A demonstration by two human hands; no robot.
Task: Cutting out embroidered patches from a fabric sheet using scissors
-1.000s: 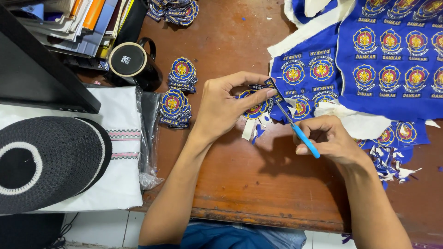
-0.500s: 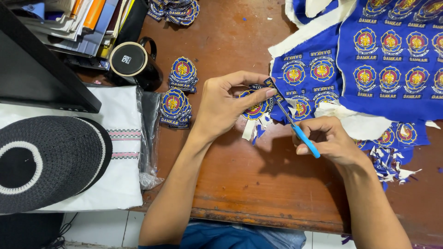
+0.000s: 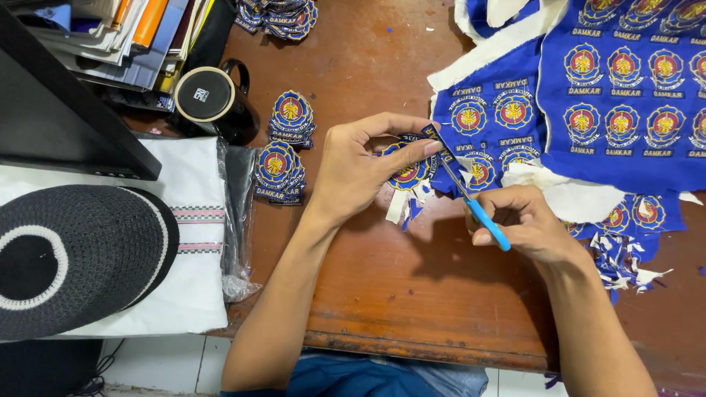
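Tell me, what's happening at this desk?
A person is cutting embroidered badges out of blue cloth. The left hand holds one badge above the wooden desk, and the right hand works blue-handled scissors along its edge. A larger sheet of uncut badges lies to the right, with scraps below it. Stacks of finished badges sit to the left, near a black mug and a black cap.

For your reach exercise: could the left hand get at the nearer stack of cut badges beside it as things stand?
Probably yes, but not freely: the left hand is pinching the badge being cut. The stack of cut badges lies just beside it on bare wooden table, nothing between.
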